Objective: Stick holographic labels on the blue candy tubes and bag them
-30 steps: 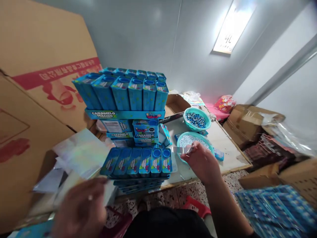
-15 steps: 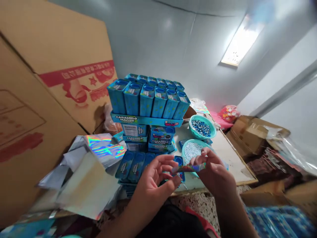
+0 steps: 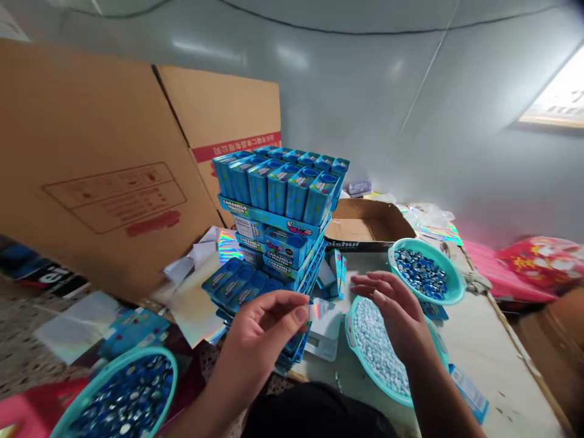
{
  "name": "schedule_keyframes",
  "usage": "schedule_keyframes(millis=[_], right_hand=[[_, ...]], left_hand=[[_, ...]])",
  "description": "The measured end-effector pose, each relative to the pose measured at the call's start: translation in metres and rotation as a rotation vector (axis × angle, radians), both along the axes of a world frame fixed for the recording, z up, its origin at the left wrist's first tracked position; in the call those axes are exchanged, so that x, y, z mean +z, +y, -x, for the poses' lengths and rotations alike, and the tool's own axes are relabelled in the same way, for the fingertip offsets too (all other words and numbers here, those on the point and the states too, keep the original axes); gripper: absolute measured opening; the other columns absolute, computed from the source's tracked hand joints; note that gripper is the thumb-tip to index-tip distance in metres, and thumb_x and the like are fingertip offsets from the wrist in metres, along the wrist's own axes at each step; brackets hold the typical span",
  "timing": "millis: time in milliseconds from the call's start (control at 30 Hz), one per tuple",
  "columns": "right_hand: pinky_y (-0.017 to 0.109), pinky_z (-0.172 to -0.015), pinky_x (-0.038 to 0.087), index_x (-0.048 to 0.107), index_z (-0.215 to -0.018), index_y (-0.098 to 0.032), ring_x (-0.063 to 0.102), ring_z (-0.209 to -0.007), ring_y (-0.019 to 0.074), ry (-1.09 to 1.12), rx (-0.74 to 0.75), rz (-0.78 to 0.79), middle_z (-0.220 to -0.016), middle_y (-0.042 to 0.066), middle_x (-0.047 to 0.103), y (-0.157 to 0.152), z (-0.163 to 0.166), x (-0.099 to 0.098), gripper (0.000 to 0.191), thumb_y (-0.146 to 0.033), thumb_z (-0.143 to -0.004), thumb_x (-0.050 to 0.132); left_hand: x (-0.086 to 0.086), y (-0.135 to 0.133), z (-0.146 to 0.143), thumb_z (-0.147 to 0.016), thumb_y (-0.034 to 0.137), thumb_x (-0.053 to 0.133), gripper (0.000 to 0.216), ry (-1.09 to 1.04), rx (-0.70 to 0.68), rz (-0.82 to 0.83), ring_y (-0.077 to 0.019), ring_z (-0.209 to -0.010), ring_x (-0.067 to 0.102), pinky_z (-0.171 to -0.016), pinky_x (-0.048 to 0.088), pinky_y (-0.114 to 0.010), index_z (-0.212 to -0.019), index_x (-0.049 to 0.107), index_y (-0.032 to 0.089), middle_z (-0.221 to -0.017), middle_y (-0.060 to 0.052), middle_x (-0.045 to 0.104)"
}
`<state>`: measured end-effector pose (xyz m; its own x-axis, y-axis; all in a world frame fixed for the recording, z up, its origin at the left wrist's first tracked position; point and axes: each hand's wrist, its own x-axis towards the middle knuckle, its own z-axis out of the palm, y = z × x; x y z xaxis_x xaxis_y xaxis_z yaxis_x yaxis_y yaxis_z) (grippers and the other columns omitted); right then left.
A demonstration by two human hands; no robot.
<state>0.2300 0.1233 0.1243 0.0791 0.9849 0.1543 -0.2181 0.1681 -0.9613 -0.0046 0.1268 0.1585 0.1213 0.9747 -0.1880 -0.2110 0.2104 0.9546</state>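
In the head view, the step in hand looks to me like handling one small shiny film piece [image 3: 318, 309]: my left hand [image 3: 261, 340] pinches it between thumb and forefinger, just in front of the stacked packs. My right hand [image 3: 393, 310] is apart from it, fingers loosely spread, with nothing I can see in its grasp. Working the piece further, I judge, calls for a light fingertip grip, since it is small and looks flimsy. Right under my right hand, a turquoise bowl [image 3: 350, 325] on the desk [image 3: 497, 347] holds a heap of small pale pieces [image 3: 378, 345]. Beyond that hand, a second turquoise bowl [image 3: 457, 293] carries glossy blue-and-silver pieces [image 3: 422, 274]. To the left of my left forearm, a third bowl [image 3: 171, 378] holds more dark blue shiny pieces [image 3: 128, 395]. Past my left hand, a blue display tray [image 3: 274, 214] bears upright blue packs [image 3: 278, 187] in rows; what is inside them I cannot tell. Farther off, beyond both hands, stands an open cardboard box [image 3: 365, 225], with nothing in the part of it that I can see.
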Motion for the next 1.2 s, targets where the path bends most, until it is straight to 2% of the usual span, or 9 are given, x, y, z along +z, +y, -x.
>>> schedule_keyframes(millis=[200,333,467,633,800,900,1000,1067,1200], right_hand=[[0.046,-0.104,0.043,0.057,-0.13,-0.029,0.058,-0.119,0.0261,-0.344,0.261,-0.249,-0.127,0.008,0.065,0.016,-0.015,0.023,0.034,-0.034,-0.096,0.056],[0.043,-0.102,0.045,0.044,-0.144,-0.03,0.057,-0.119,0.0245,-0.484,0.451,-0.425,-0.128,0.008,0.063,0.023,-0.008,0.04,0.05,-0.033,-0.096,0.058],[0.037,-0.079,0.049,0.062,-0.128,-0.026,0.063,-0.093,0.022,-0.79,0.584,-0.63,-0.103,0.008,0.069,0.03,-0.001,0.052,0.033,-0.029,-0.096,0.058],[0.036,-0.074,0.046,0.072,-0.104,-0.024,0.063,-0.084,0.0196,-0.816,0.496,-0.752,-0.089,0.006,0.069,0.036,-0.004,0.051,0.019,-0.024,-0.097,0.055],[0.033,-0.073,0.049,0.07,-0.093,-0.023,0.063,-0.082,0.0168,-0.501,0.482,-0.623,-0.088,0.005,0.067,0.037,0.002,0.039,0.014,-0.019,-0.095,0.056],[0.031,-0.069,0.049,0.069,-0.089,-0.023,0.061,-0.077,0.0157,-0.164,0.304,-0.449,-0.083,0.003,0.066,0.034,0.019,0.028,0.007,-0.021,-0.091,0.063],[0.03,-0.07,0.049,0.071,-0.086,-0.023,0.06,-0.077,0.0158,0.036,0.134,-0.264,-0.081,0.002,0.067,0.033,0.039,0.016,0.004,-0.025,-0.088,0.069],[0.029,-0.071,0.049,0.073,-0.084,-0.023,0.061,-0.077,0.0153,0.1,0.125,-0.148,-0.081,0.002,0.068,0.034,0.047,0.01,0.005,-0.028,-0.085,0.072],[0.026,-0.067,0.046,0.074,-0.082,-0.025,0.056,-0.074,0.0134,0.184,0.184,-0.055,-0.078,0.0,0.064,0.039,0.051,0.004,0.005,-0.03,-0.084,0.074]], left_hand=[[0.008,-0.018,-0.023,-0.079,0.039,0.062,0.03,-0.129,0.137,0.006,-0.0141,-0.057,0.059,-0.058,0.047,-0.026,-0.097,0.067,0.015,-0.069,-0.003,0.069],[0.012,-0.023,-0.031,-0.079,0.03,0.052,0.024,-0.075,0.071,-0.002,-0.0159,-0.058,0.059,-0.06,0.046,-0.027,-0.101,0.055,0.021,-0.072,-0.002,0.07],[0.016,-0.022,-0.032,-0.086,0.034,0.047,0.023,0.118,0.008,0.006,-0.0164,-0.061,0.059,-0.062,0.044,-0.027,-0.108,0.049,0.025,-0.067,0.001,0.066],[0.025,-0.017,-0.033,-0.089,0.034,0.041,0.021,0.211,-0.026,0.021,-0.018,-0.066,0.063,-0.066,0.046,-0.029,-0.108,0.044,0.026,-0.074,0.0,0.069],[0.021,-0.004,-0.033,-0.087,0.029,0.047,0.027,0.151,0.023,-0.018,-0.0191,-0.075,0.066,-0.075,0.051,-0.033,-0.114,0.043,0.025,-0.082,0.0,0.069],[0.003,0.0,-0.036,-0.087,0.04,0.059,0.035,0.128,0.113,-0.096,-0.0193,-0.09,0.065,-0.083,0.051,-0.032,-0.116,0.048,0.022,-0.094,-0.003,0.069],[-0.016,-0.003,-0.04,-0.078,0.05,0.073,0.055,0.104,0.02,-0.149,-0.0235,-0.105,0.064,-0.091,0.05,-0.033,-0.119,0.053,0.019,-0.11,-0.01,0.069],[-0.023,-0.008,-0.043,-0.075,0.046,0.077,0.059,0.12,0.007,-0.122,-0.0233,-0.101,0.065,-0.088,0.051,-0.032,-0.122,0.053,0.02,-0.106,-0.009,0.07],[-0.02,-0.016,-0.044,-0.081,0.048,0.071,0.042,0.212,0.204,-0.019,-0.018,-0.077,0.067,-0.074,0.053,-0.028,-0.11,0.061,0.019,-0.083,-0.004,0.071]])
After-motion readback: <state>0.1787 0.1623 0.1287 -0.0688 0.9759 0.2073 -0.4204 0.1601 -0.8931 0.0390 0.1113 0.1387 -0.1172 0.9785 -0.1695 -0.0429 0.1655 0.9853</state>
